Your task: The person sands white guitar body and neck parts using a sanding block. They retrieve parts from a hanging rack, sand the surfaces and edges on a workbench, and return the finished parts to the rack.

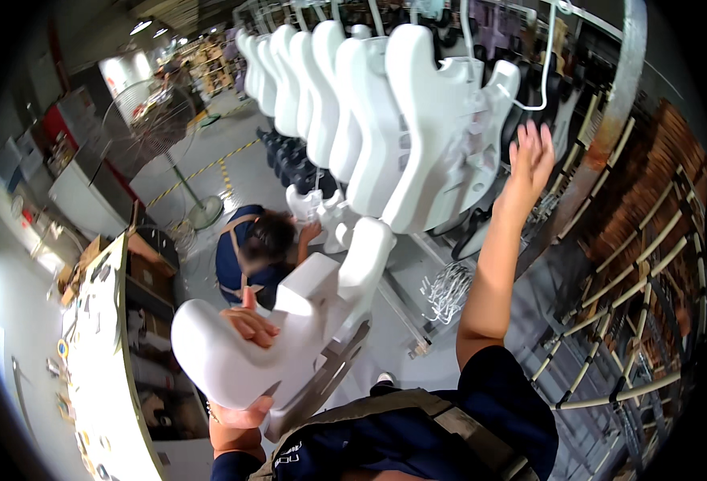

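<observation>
Grasping a smooth white guitar-shaped body (297, 353), the left hand (245, 413) angles its long axis forward-right; the right hand (532, 160) spreads, released, near a bent white metal hook (545, 86).

Held white guitar body (217, 361): smooth, solid-looking, satin to semi-gloss; core mat'l can't tell. Hanging white guitar bodies (405, 168): same smooth coat, soft sheen. Post (622, 96): bare metal, dull, w/ rusty rough patch. Hook bundle (448, 293): shiny metal wire. Brown stack (642, 200): wood-like, rough, matt. Fan guard (149, 120): thin metal wire. Floor (237, 180): smooth, lt sheen. Wearer's navy shirt (517, 401): matt cloth; tan apron strap (457, 421): cloth, matt, woven-looking.
</observation>
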### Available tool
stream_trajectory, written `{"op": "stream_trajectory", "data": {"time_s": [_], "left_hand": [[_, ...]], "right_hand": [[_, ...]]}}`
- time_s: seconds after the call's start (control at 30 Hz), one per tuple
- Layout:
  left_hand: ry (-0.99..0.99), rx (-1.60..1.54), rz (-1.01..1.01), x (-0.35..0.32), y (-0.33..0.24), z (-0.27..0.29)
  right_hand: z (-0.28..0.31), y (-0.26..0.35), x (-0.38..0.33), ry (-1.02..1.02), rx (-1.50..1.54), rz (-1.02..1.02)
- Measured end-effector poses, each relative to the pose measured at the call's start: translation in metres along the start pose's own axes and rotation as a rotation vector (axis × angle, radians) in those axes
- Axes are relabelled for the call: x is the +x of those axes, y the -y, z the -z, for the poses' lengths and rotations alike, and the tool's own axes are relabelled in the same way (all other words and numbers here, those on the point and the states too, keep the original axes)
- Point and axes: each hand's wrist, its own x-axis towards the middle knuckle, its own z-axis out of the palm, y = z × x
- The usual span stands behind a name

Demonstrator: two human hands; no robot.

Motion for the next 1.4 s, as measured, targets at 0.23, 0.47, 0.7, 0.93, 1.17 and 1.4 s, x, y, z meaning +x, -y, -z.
{"op": "stream_trajectory", "data": {"time_s": [0.23,0.47,0.7,0.93,1.17,1.4], "left_hand": [[-0.250,-0.023,-0.409,-0.101,-0.085,0.098],[-0.464,0.216,-0.717,-0.237,-0.224,0.183],[-1.308,0.392,-0.400,-0.422,-0.286,0.203],[-1.738,0.090,-0.402,-0.539,-0.248,0.184],[-1.965,0.138,-0.565,-0.550,-0.230,0.221],[-2.151,0.208,-0.567,-0.527,-0.209,0.260]], "right_hand": [[0.049,-0.075,-0.352,0.417,-0.397,-0.357],[-0.036,0.130,-0.613,0.203,0.423,-2.356],[-0.091,0.170,-0.648,1.067,0.309,-2.151],[-0.180,0.177,-0.705,1.515,0.233,-2.153],[-0.253,0.190,-0.797,1.718,0.342,-2.200],[-0.323,0.192,-0.834,1.810,0.473,-2.288]]}}
